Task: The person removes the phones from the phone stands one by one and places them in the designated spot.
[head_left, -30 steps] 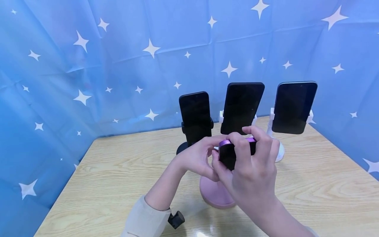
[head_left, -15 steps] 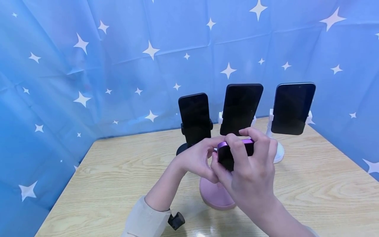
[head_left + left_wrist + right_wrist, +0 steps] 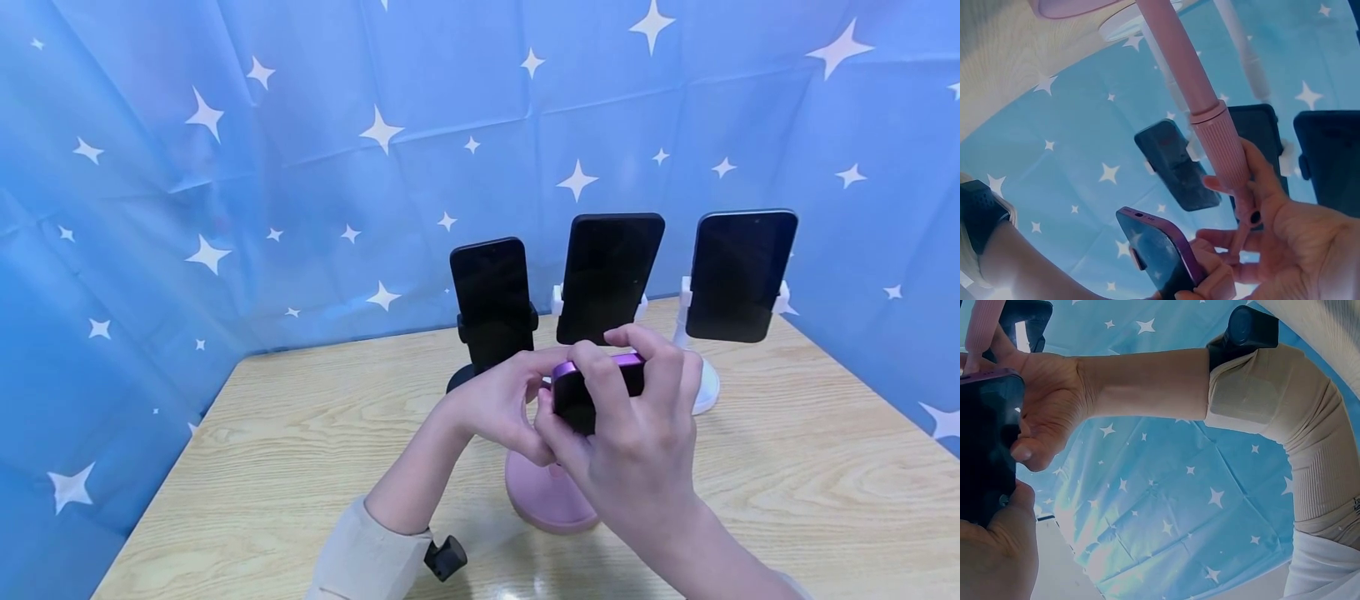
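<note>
A purple-edged smartphone [image 3: 574, 402] with a dark screen is tilted above the round base of a pink phone stand [image 3: 549, 493]. My right hand [image 3: 647, 433] holds the phone, thumb at its left side and fingers over its upper edge. On the other side my left hand [image 3: 501, 402] grips the stand near its thin joint, below the ribbed pink neck [image 3: 1224, 147] in the left wrist view. A pink clamp arm [image 3: 1138, 257] touches the phone's side there. The left fingertips are partly hidden behind the stand.
Behind the hands, three dark phones stand in holders: a left phone [image 3: 491, 292] in a black holder, a middle phone [image 3: 611, 275] and a right phone [image 3: 741, 275] in white ones. A star-patterned blue curtain [image 3: 315, 167] backs the wooden table [image 3: 300, 433].
Both hands keep their hold on the phone and stand. The view has shifted very slightly; nothing else visibly moves.
</note>
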The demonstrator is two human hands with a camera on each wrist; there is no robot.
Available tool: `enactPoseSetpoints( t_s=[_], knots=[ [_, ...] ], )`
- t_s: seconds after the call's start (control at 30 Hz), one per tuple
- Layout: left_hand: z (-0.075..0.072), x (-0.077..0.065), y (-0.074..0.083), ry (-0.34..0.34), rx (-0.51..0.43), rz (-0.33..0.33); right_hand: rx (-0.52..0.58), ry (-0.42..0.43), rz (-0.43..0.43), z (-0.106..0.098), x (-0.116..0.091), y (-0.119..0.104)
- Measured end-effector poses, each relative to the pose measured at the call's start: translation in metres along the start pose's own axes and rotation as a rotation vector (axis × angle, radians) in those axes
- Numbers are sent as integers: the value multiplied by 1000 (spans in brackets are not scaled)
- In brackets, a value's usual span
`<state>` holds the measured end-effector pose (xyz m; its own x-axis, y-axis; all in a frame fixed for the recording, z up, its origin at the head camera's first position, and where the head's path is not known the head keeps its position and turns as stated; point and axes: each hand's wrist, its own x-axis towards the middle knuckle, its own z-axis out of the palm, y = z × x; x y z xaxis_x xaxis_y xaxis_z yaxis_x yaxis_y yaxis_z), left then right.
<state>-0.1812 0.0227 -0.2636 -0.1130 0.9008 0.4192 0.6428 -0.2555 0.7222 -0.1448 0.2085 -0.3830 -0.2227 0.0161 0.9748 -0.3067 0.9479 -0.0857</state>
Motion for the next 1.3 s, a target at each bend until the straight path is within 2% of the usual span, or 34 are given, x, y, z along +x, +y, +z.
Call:
enactPoseSetpoints(
  t_s=[0.13,0.23,0.3,0.43,0.53,0.57,0.77,0.8,0.93,1.03,1.1,1.3],
  knots=[
    [0,1,1,-10,6,0,2,6,0,-3,3,-4],
    [-1,1,2,-12,-4,-13,4,5,-11,-12,15,-16],
    [-1,1,2,-15,-13,-17,17,-17,-21,-25,32,-34],
    [-2,1,0,-29,-26,-8,94,-69,-23,-61,81,-79],
    [-3,1,-1,-40,-50,8,144,-56,-18,-77,106,-101],
    [-3,2,-1,-41,-57,14,151,-50,-16,-71,99,-93],
    [-4,3,-1,-42,-76,18,156,-31,-34,-73,103,-96],
    [-4,3,-1,-43,-78,18,160,-29,-37,-80,116,-108],
    [-4,3,-1,-46,-68,21,166,-29,-46,-86,125,-117],
    [-4,3,0,-43,-56,19,169,-24,-48,-83,120,-111],
    [-4,3,0,-44,-53,12,173,-15,-50,-76,109,-99],
    [-5,3,3,-52,-37,-53,228,-38,-33,-34,37,-25]
  ],
)
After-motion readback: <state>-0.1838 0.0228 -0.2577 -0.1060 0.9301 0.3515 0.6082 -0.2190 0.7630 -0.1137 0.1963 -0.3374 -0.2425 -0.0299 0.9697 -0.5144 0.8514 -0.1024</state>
